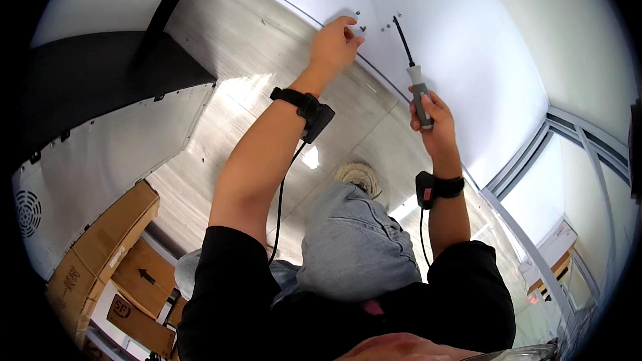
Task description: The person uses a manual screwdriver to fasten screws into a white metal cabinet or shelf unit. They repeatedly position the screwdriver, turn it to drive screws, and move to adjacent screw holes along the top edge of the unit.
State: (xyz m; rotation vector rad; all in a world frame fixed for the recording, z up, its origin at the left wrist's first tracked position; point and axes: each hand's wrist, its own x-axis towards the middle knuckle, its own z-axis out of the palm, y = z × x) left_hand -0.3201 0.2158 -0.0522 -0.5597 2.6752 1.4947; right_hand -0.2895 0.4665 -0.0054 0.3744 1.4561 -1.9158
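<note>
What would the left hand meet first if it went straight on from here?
The left hand would probably meet the small screw just ahead of it, though its height over the white board is unclear.

Left hand (334, 45): we hold it left of the screwdriver (418, 83), fingers half curled, fingertips parted.
Left forearm (257, 147): ours slants in from below and left of the screwdriver.
Right hand (433, 119): we have fingers and thumb wrapped round the screwdriver's handle.
Right forearm (449, 220): ours rises nearly upright below the screwdriver.
Knee (358, 241): we keep it bent, below the screwdriver, between our forearms.
</note>
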